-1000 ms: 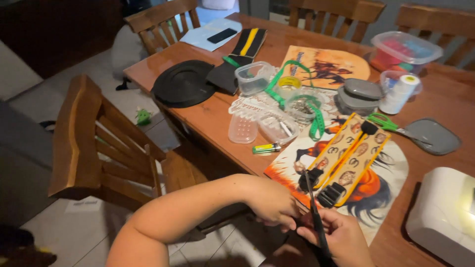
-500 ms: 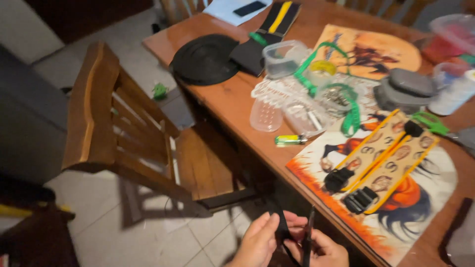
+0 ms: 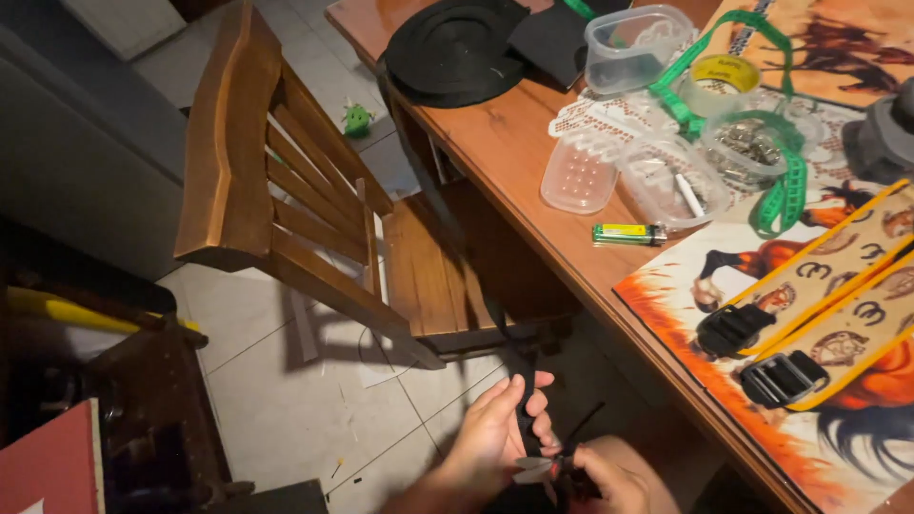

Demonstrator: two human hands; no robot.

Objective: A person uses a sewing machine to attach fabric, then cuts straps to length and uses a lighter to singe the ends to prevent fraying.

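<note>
My left hand (image 3: 495,428) is closed around a black webbing strap (image 3: 476,286), low in front of me and below the table edge. The strap runs up over the table edge towards a black coil (image 3: 457,48) on the tabletop. My right hand (image 3: 609,476) grips a pair of scissors (image 3: 536,466). Their metal blades meet the strap just under my left fingers. The handles are mostly hidden inside my right hand.
A wooden chair (image 3: 286,219) stands left of the wooden table (image 3: 505,143). On the table lie clear plastic tubs (image 3: 638,48), a green measuring tape (image 3: 781,190), a yellow-green lighter (image 3: 628,233) and yellow patterned straps with black buckles (image 3: 733,328). A small green toy (image 3: 357,119) lies on the tiled floor.
The view has tilted down and left towards the floor. Both hands have dropped from the table edge to below it, and the strap is now stretched from the coil to my left hand.
</note>
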